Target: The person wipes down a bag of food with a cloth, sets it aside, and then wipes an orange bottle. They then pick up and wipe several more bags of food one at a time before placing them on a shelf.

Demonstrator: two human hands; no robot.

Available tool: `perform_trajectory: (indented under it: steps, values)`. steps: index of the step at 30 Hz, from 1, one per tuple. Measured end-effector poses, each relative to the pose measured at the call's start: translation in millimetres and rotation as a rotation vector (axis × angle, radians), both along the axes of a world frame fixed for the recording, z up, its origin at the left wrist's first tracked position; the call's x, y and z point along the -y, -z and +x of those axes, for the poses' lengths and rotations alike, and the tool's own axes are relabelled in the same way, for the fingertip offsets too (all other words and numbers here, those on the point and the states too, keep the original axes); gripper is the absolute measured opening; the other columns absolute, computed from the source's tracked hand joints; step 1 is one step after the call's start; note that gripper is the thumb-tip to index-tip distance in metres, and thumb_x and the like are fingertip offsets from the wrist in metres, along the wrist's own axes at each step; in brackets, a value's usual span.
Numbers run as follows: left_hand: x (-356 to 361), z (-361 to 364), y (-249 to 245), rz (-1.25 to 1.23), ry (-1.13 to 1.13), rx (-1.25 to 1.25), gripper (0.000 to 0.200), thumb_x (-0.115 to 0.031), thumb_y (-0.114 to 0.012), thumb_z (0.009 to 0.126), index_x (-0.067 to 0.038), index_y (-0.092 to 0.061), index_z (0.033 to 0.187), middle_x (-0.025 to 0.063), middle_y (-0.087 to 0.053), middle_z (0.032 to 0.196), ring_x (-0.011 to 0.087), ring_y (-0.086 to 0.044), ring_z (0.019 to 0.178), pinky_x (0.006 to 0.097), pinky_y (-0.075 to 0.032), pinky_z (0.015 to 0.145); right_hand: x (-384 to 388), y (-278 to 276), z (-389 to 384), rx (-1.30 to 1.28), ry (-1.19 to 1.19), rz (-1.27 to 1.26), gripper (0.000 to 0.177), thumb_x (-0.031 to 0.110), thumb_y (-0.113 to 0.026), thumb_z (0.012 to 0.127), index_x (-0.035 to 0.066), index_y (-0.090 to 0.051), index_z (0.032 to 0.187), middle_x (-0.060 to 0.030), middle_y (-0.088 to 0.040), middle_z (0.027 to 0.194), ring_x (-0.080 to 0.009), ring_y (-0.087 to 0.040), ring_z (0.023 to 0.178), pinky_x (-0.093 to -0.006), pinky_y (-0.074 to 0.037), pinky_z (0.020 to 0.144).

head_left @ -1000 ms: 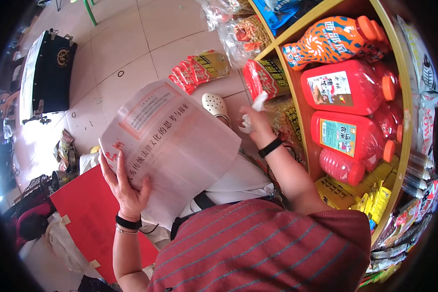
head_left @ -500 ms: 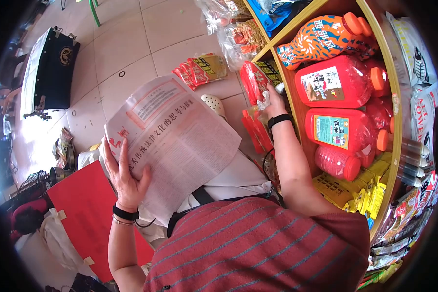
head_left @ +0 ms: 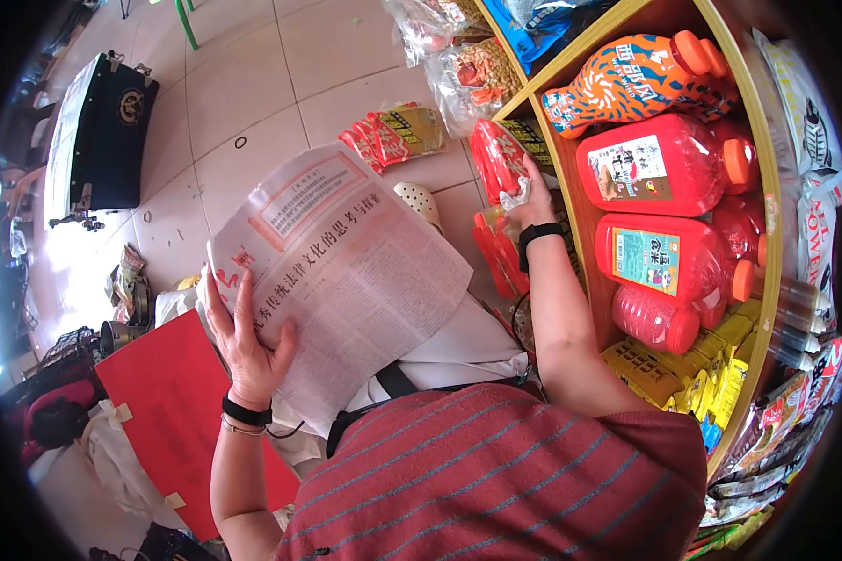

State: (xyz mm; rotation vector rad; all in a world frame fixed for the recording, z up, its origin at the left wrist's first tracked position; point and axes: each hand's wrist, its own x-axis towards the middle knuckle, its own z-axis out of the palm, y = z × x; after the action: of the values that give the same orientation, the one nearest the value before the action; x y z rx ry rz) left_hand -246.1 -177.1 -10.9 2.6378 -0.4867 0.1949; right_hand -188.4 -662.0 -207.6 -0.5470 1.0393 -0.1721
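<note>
A printed newspaper (head_left: pixel 365 252) lies across my lap and extends over the floor. My left hand (head_left: pixel 253 332) holds its left side, with thumb and two fingers spread over the printed face; the other fingers are hidden. Beside the shelf, my right hand (head_left: pixel 535 198) is closed at the lower end of a red and yellow packet (head_left: pixel 498 159), where whitish crumpled wrapping shows between the fingers. Just below that hand are more red packets (head_left: pixel 500 251). Another red and yellow packet (head_left: pixel 393 136) lies on the tiles past the newspaper's top edge.
A wooden shelf (head_left: pixel 585 224) on the right holds red plastic jugs (head_left: pixel 650 164), an orange patterned bottle (head_left: pixel 627 79) and yellow packets (head_left: pixel 660 369). Clear bags (head_left: pixel 472 79) stand at its far end. At left are a black case (head_left: pixel 112 136) and a red board (head_left: pixel 164 402).
The whole view has shifted slightly to the right. My right hand has come a little lower along the red and yellow packet. The left hand stays on the newspaper.
</note>
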Motion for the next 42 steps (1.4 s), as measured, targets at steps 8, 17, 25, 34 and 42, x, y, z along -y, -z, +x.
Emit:
perform_trajectory:
  steps: [8, 17, 25, 34, 42]
  values:
    - [1, -2, -1, 0.018, -0.012, -0.007, 0.080, -0.028, -0.078, 0.078, -0.008, -0.052, 0.151, 0.0316, -0.024, 0.164, 0.0521, -0.030, 0.148, 0.0622, -0.027, 0.119, -39, -44, -34, 0.134, -0.035, 0.281, 0.021, 0.037, -0.080, 0.091, 0.020, -0.074, 0.100, 0.0032, -0.074, 0.087, -0.0135, -0.058, 0.059, -0.0316, -0.041, 0.050]
    - [1, -4, -1, 0.028, -0.029, -0.022, 0.079, -0.029, -0.077, 0.079, -0.008, -0.052, 0.151, 0.0329, -0.023, 0.164, 0.0516, -0.029, 0.149, 0.0605, -0.027, 0.120, -133, -39, 2, 0.205, -0.271, 0.635, 0.022, 0.022, -0.076, 0.095, 0.014, -0.072, 0.115, -0.0014, -0.077, 0.104, -0.0104, -0.067, 0.067, -0.0215, -0.043, 0.045]
    - [-2, -6, -2, 0.054, -0.055, -0.043, 0.080, -0.030, -0.077, 0.079, -0.007, -0.051, 0.152, 0.0355, -0.023, 0.163, 0.0519, -0.029, 0.149, 0.0596, -0.028, 0.120, -153, 68, 103, 0.082, -0.320, 0.605, 0.030, 0.028, -0.090, 0.082, 0.018, -0.062, 0.087, 0.0027, -0.058, 0.074, -0.0148, -0.051, 0.055, -0.0267, -0.041, 0.046]
    - [1, -3, 1, 0.015, -0.017, -0.017, 0.079, -0.031, -0.077, 0.081, -0.004, -0.051, 0.151, 0.0379, -0.023, 0.162, 0.0524, -0.032, 0.149, 0.0582, -0.030, 0.120, -145, 131, 82, -0.089, -0.716, -0.023, 0.010, 0.013, -0.069, 0.089, 0.005, -0.068, 0.094, -0.0063, -0.066, 0.081, -0.0209, -0.067, 0.063, -0.0368, -0.056, 0.060]
    - [-1, -4, 2, -0.011, -0.004, -0.003, 0.080, -0.030, -0.077, 0.081, -0.005, -0.050, 0.152, 0.0360, -0.024, 0.163, 0.0519, -0.031, 0.149, 0.0583, -0.029, 0.120, -96, 33, -13, -0.028, -0.299, -0.364, 0.025, 0.012, -0.069, 0.092, 0.003, -0.065, 0.116, -0.0060, -0.069, 0.086, -0.0172, -0.066, 0.067, -0.0362, -0.056, 0.058]
